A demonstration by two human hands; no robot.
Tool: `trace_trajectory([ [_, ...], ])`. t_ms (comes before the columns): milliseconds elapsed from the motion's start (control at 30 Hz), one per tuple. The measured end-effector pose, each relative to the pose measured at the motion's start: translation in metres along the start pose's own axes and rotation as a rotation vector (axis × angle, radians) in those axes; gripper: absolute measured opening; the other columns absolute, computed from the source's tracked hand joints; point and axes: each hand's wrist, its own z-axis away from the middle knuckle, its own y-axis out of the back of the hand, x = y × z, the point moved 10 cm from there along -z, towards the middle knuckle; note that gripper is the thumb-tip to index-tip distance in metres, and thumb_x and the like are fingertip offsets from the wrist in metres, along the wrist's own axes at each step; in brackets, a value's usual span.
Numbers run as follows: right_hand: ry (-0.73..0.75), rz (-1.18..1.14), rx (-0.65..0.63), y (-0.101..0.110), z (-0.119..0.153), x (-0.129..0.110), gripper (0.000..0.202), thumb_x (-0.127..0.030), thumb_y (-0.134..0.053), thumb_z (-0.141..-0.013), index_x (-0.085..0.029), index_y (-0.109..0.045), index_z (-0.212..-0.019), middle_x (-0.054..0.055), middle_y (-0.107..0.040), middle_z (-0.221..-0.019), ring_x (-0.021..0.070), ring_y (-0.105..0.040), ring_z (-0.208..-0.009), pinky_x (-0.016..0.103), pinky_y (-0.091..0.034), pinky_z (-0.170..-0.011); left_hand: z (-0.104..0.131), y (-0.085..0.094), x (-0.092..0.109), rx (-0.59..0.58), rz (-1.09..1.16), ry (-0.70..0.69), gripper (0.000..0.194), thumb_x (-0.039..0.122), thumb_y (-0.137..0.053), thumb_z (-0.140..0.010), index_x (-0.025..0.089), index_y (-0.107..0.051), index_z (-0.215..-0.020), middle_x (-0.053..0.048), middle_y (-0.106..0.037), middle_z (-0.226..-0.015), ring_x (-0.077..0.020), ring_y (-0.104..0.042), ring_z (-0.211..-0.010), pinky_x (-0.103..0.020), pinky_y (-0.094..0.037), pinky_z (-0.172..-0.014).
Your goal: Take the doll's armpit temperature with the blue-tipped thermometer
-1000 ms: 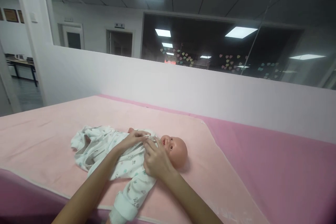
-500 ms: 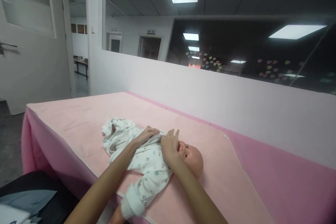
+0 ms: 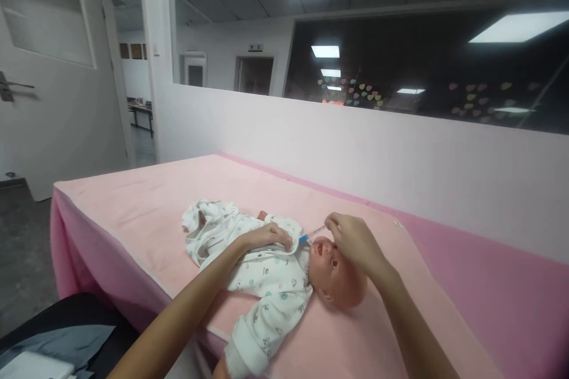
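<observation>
A baby doll (image 3: 340, 281) in a white patterned outfit (image 3: 267, 272) lies on its back on the pink-covered table, head to the right. My left hand (image 3: 271, 237) holds the edge of the outfit's front at the chest, near the neck. Above the doll's face, my right hand (image 3: 349, 234) pinches one end of a thin clear stick with a blue tip, which looks like a thermometer (image 3: 313, 234). Its blue end points left and down at the collar, close to my left fingertips. The doll's near arm hangs toward the table's front edge.
The table (image 3: 146, 201) ends at its front edge near me. A white wall with a dark window (image 3: 400, 65) runs behind it. At lower left are a black seat, a grey cloth and a white object (image 3: 38, 365). An open door (image 3: 66, 83) stands at far left.
My right hand has moved right from the doll's collar and the thermometer now shows in it. My left hand has shifted slightly right along the chest. The view has shifted a little.
</observation>
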Motion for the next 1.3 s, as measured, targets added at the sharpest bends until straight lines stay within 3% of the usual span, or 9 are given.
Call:
trace_trajectory([
  [100, -0.049, -0.219, 0.017, 0.007, 0.001, 0.019, 0.025, -0.019, -0.038, -0.083, -0.018, -0.059, -0.071, 0.002, -0.064, -0.071, 0.0141, -0.054, -0.063, 0.024, -0.032, -0.059, -0.005, -0.016, 0.008, -0.168, 0.022, 0.044, 0.028, 0.039, -0.059, -0.074, 0.016, -0.072, -0.065, -0.004, -0.069, -0.080, -0.0178, -0.058, -0.087, -0.025, -0.039, -0.086],
  [200, -0.075, -0.435, 0.042, 0.011, 0.001, 0.023, 0.023, -0.021, -0.040, -0.082, -0.018, -0.062, -0.075, 0.002, -0.066, -0.079, 0.0141, -0.058, -0.074, 0.023, -0.037, -0.065, -0.012, -0.024, 0.009, -0.228, -0.109, 0.114, 0.029, 0.041, -0.061, -0.070, 0.015, -0.071, -0.060, -0.004, -0.067, -0.069, -0.0166, -0.058, -0.076, -0.024, -0.040, -0.077],
  [400, -0.137, -0.673, 0.061, 0.031, 0.009, 0.026, 0.021, -0.020, -0.048, -0.078, -0.017, -0.068, -0.083, 0.004, -0.069, -0.088, 0.0153, -0.061, -0.085, 0.025, -0.043, -0.076, -0.029, -0.024, 0.004, -0.041, -0.484, 0.137, 0.038, 0.039, -0.055, -0.069, 0.015, -0.055, -0.040, 0.001, -0.049, -0.039, -0.0107, -0.043, -0.045, -0.024, -0.031, -0.051],
  [567, -0.261, -0.670, 0.208, 0.048, 0.072, 0.042, 0.022, -0.031, -0.052, -0.079, -0.022, -0.070, -0.088, 0.004, -0.069, -0.097, 0.0201, -0.061, -0.093, 0.032, -0.046, -0.081, -0.026, -0.025, 0.006, 0.008, -0.281, 0.031, 0.043, 0.042, -0.051, -0.075, 0.015, -0.054, -0.042, 0.001, -0.047, -0.042, -0.0106, -0.043, -0.046, -0.023, -0.032, -0.051],
  [633, -0.335, -0.724, 0.249, 0.034, 0.110, 0.045, 0.025, -0.038, -0.054, -0.078, -0.024, -0.070, -0.091, 0.005, -0.070, -0.096, 0.0223, -0.063, -0.092, 0.035, -0.048, -0.082, -0.022, -0.026, 0.006, -0.059, -0.186, 0.025, 0.035, 0.041, -0.054, -0.073, 0.014, -0.061, -0.052, 0.000, -0.053, -0.050, -0.0120, -0.046, -0.051, -0.023, -0.033, -0.052],
  [767, -0.548, -0.773, 0.335, -0.027, 0.183, 0.049, 0.034, -0.050, -0.056, -0.074, -0.023, -0.072, -0.086, 0.007, -0.071, -0.085, 0.0252, -0.065, -0.085, 0.035, -0.054, -0.074, -0.015, -0.029, 0.008, -0.186, -0.084, 0.028, 0.022, 0.033, -0.063, -0.067, 0.015, -0.070, -0.076, -0.003, -0.064, -0.072, -0.0159, -0.054, -0.068, -0.023, -0.038, -0.058],
  [900, -0.596, -0.623, 0.416, -0.074, 0.222, 0.041, 0.033, -0.043, -0.049, -0.080, -0.022, -0.071, -0.091, 0.008, -0.070, -0.090, 0.0238, -0.065, -0.086, 0.034, -0.053, -0.075, -0.012, -0.034, 0.010, -0.250, -0.089, 0.013, 0.021, 0.028, -0.065, -0.064, 0.016, -0.070, -0.081, -0.002, -0.065, -0.075, -0.0147, -0.054, -0.070, -0.023, -0.038, -0.061],
  [1100, -0.540, -0.256, 0.221, -0.096, 0.209, 0.016, 0.033, -0.014, -0.039, -0.080, -0.021, -0.070, -0.091, 0.007, -0.070, -0.081, 0.0233, -0.064, -0.078, 0.035, -0.050, -0.070, -0.012, -0.034, 0.012, -0.218, 0.002, 0.028, 0.022, 0.035, -0.067, -0.065, 0.014, -0.060, -0.068, 0.002, -0.053, -0.063, -0.0101, -0.045, -0.059, -0.021, -0.033, -0.055],
  [1300, -0.380, -0.181, 0.267, -0.076, 0.142, -0.025, 0.028, -0.010, -0.040, -0.083, -0.020, -0.065, -0.089, 0.005, -0.068, -0.093, 0.0189, -0.062, -0.087, 0.029, -0.046, -0.078, -0.011, -0.027, 0.005, -0.162, 0.120, 0.111, 0.031, 0.044, -0.065, -0.068, 0.014, -0.058, -0.074, 0.006, -0.041, -0.052, -0.0069, -0.031, -0.048, -0.021, -0.021, -0.046],
])
